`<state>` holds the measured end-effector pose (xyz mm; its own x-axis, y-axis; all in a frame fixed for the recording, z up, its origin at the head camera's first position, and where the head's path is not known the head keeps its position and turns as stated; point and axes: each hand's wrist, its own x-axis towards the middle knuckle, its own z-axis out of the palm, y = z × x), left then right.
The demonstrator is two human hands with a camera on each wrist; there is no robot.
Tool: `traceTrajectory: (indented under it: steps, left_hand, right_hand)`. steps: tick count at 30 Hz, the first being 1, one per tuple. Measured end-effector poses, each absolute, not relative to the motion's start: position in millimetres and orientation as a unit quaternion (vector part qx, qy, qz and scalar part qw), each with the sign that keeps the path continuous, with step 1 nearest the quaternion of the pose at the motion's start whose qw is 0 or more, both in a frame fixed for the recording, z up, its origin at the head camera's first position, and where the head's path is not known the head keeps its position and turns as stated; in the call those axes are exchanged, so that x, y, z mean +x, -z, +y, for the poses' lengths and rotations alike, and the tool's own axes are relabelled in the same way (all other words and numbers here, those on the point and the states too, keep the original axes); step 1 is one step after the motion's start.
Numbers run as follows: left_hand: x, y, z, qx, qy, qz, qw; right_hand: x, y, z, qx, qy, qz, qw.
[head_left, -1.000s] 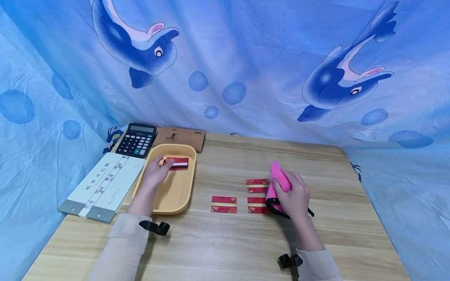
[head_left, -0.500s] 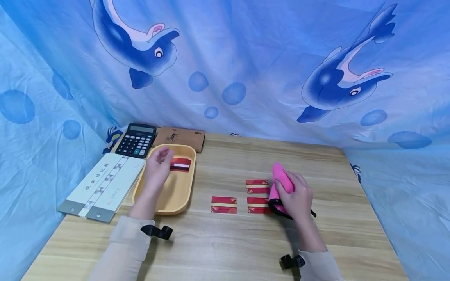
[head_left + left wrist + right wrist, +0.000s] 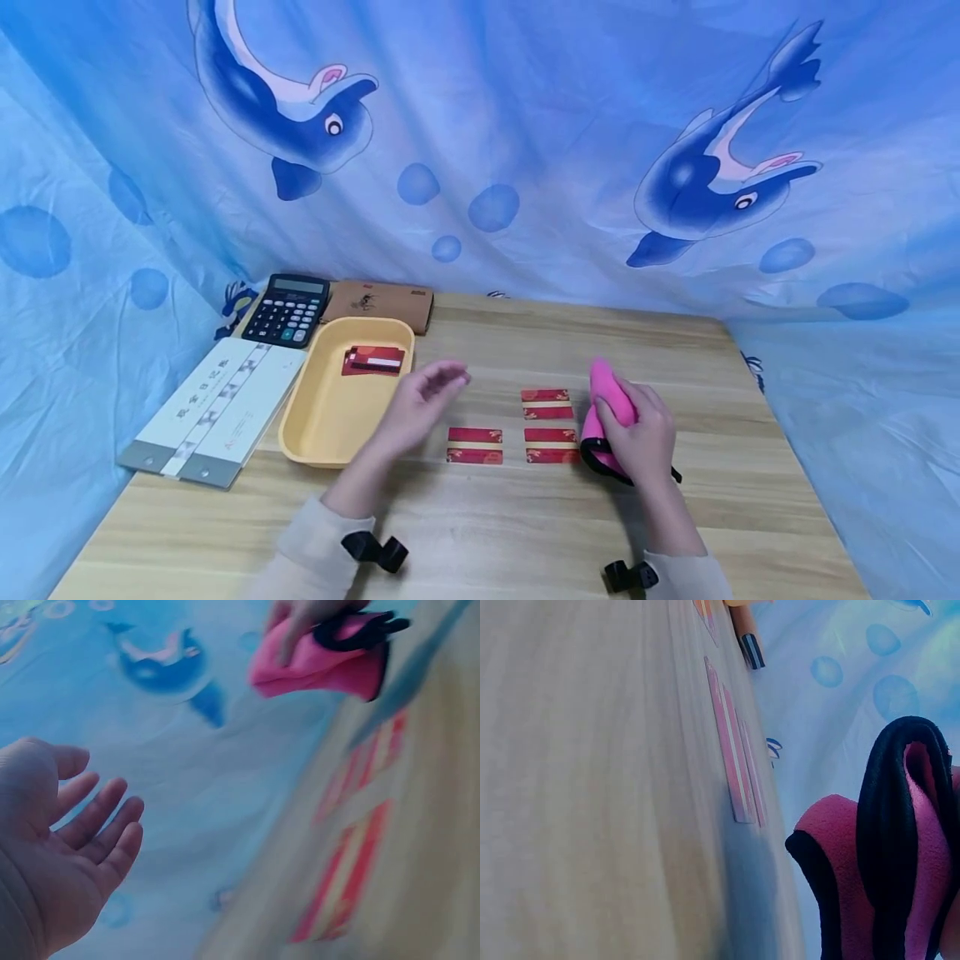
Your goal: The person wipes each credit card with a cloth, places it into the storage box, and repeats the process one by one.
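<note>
In the head view, my left hand point(image 3: 416, 408) hovers between the tan tray point(image 3: 330, 425) and the cards on the table. Its fingers are loosely bent and hold nothing, as the left wrist view confirms. My right hand point(image 3: 643, 433) grips a folded pink cloth point(image 3: 606, 396) with black edging, just right of the cards. Three red cards with a cream band lie flat: a left card point(image 3: 475, 446), a back right card point(image 3: 547, 404) and a front right card point(image 3: 551, 446). Several overlapping red cards point(image 3: 372, 360), the top one with a dark stripe, lie at the tray's far end.
A black calculator point(image 3: 287, 310) and a brown notebook point(image 3: 381, 305) stand behind the tray. Left of it lies a white-and-grey booklet point(image 3: 213, 408) with a paper band. A blue dolphin curtain point(image 3: 495, 125) closes off the back and sides of the wooden table point(image 3: 480, 533).
My left hand let go of the cards in the tray, lifted, and swung right over the table. The right hand shifted slightly right with the cloth, uncovering more of the right-hand cards.
</note>
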<state>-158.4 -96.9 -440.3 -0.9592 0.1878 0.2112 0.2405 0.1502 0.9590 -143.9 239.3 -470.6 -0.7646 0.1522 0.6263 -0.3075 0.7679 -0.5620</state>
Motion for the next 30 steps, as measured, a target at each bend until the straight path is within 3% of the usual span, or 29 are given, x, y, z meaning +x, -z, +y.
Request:
traceTrajectory:
  steps: [12, 30]
  left_hand:
    - [-165.6, 493.0, -45.9, -0.172, 0.577, -0.799, 0.001]
    - [-200.5, 517.1, -3.6, -0.175, 0.483, -0.857, -0.028]
  right_hand:
    - [-132.2, 480.6, 248.8, 0.024, -0.341, -0.875, 0.344]
    - [-124.2, 486.5, 255.0, 0.001, -0.338, -0.875, 0.346]
